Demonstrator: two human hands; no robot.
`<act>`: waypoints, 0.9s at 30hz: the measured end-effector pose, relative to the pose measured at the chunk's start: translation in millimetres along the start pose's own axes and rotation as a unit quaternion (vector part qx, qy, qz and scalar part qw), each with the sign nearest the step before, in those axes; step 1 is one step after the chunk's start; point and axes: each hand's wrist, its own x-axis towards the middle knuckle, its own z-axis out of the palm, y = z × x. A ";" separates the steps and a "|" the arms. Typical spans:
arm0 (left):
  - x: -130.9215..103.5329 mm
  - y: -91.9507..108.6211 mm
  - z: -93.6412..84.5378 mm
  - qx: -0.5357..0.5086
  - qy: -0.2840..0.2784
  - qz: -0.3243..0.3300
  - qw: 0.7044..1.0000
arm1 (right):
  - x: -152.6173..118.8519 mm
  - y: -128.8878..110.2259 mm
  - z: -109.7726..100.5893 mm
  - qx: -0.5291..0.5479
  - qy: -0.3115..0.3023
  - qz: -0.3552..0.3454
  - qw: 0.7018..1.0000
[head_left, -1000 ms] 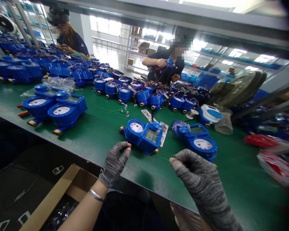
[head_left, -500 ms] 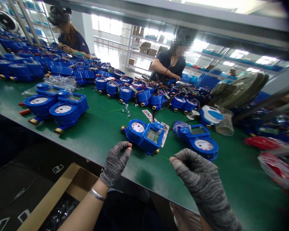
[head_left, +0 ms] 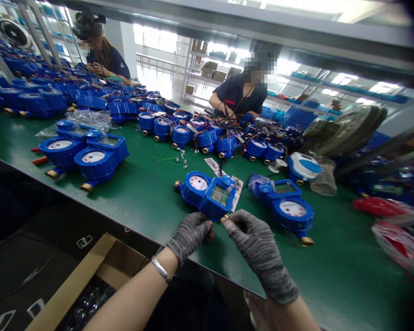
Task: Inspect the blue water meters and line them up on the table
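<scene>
A blue water meter (head_left: 207,193) with a white round dial and a rectangular display window lies in front of me, brass ends at either side. My left hand (head_left: 193,234), in a grey knitted fingerless glove, is closed at the meter's lower edge; its fingertips hide whatever they pinch. Beside the right brass end, my right hand (head_left: 253,246), gloved alike, is closed in a pinch. The thin green wire it drew out earlier is barely visible now. Printed label strips (head_left: 238,191) lie partly under the meter. Another blue meter (head_left: 291,207) rests to the right.
Two blue meters (head_left: 98,158) stand at left on the green tabletop (head_left: 152,211). Small clear pieces (head_left: 183,161) lie beyond the middle meter. Rows of wired meters (head_left: 181,135) fill the back. Below the edge is a cardboard box (head_left: 124,262). Two people sit across.
My right hand has moved left to the meter's brass end. My left hand has moved right along its lower edge, so both hands are now close together. The meter has stayed in place.
</scene>
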 end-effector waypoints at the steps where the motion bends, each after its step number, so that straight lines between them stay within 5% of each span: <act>1: 0.3 -0.9 -1.4 0.005 0.005 -0.014 1.000 | -0.5 2.6 0.9 0.008 -0.001 0.006 1.000; 4: -11.2 1.6 -15.9 0.020 0.001 -0.056 0.998 | -3.5 8.1 0.9 0.067 -0.013 0.016 0.998; 9: -56.5 11.2 -41.0 0.016 -0.089 -0.126 0.988 | -13.4 9.2 -0.4 0.203 -0.084 0.019 0.975; 14: -80.5 -3.2 -26.6 -0.165 -0.134 -0.144 0.966 | -33.7 13.3 10.4 0.315 -0.135 0.057 0.938; 18: -73.2 -16.4 -3.1 -0.295 -0.120 -0.118 0.940 | -52.5 32.6 28.6 0.263 -0.018 0.079 0.961; 21: -62.5 -21.3 7.5 -0.264 -0.076 -0.059 0.960 | -62.0 46.5 34.3 0.156 0.074 0.087 0.981; 24: -53.0 -25.1 11.2 -0.214 -0.013 -0.001 0.977 | -67.3 52.0 31.9 0.144 0.085 0.102 0.981; 27: -47.7 -26.9 12.8 -0.151 0.060 0.047 0.986 | -71.1 51.2 30.3 0.259 0.036 0.146 0.954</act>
